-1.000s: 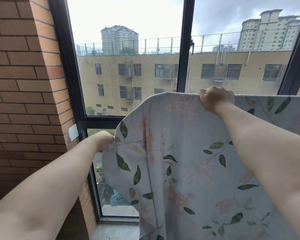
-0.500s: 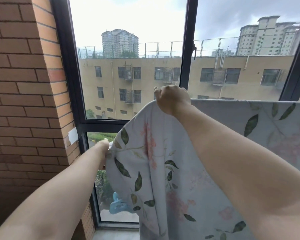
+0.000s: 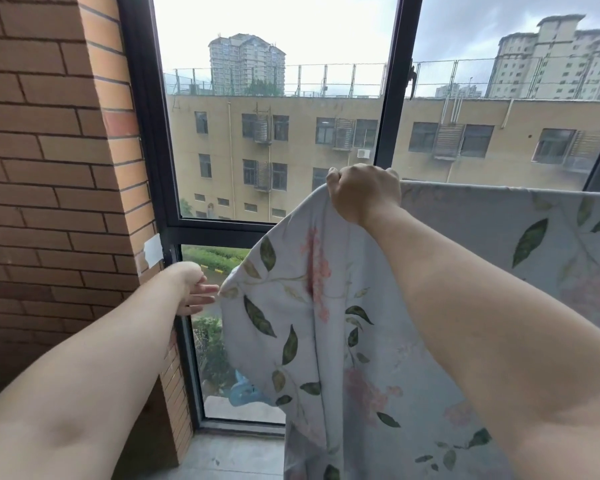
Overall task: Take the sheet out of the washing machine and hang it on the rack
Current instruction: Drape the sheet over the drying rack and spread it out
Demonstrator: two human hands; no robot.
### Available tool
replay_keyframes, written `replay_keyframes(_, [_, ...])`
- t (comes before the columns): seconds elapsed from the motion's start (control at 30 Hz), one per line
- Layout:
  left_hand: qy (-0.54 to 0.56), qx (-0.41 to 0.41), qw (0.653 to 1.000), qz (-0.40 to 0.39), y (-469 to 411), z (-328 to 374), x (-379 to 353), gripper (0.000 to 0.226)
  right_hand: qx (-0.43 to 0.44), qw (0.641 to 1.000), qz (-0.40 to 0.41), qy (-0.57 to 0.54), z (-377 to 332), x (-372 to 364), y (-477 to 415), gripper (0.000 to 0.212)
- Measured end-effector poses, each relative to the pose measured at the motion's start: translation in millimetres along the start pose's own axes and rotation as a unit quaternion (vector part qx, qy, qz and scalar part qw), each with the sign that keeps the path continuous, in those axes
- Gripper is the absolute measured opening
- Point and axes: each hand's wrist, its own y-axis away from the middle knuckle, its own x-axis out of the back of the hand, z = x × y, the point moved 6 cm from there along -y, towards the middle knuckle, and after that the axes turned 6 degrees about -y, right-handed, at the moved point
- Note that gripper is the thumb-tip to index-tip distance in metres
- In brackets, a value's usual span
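The fingers of the right hand are curled tight over the top edge of the sheet, gripping it in a closed fist with the knuckles up. That arm reaches straight forward and slightly upward, and its forearm crosses in front of the cloth. The left hand is held lower and to the left, wrist bent inward. Its fingers are straight and loosely spread, and their tips are right at the sheet's left corner. I cannot tell whether they touch it; nothing is pinched between them.

The sheet, pale with green leaves and pink flowers, hangs in front of the window frame. Its top edge runs level from the right fist off to the right, and whatever carries it is hidden under the cloth. From the fist the left edge slopes down to the corner beside the left hand, and the rest hangs in folds towards the floor. A brick wall stands to the left.
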Motion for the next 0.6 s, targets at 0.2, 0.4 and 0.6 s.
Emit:
replay_keyframes(0.2, [-0.12,0.022,0.965,-0.231,14,-32,-44,0.059,-0.011,1.0,-0.01,0.001,-4,-1,0,0.054])
replay_keyframes(0.4, [0.016,0.028,0.985,-0.172,10,-38,-51,0.036,-0.015,1.0,-0.016,0.015,-1,1,1,0.057])
replay_keyframes(0.6, [0.307,-0.068,0.949,0.021,-41,-15,17,0.031,-0.018,0.999,-0.023,0.023,3,5,4,0.058])
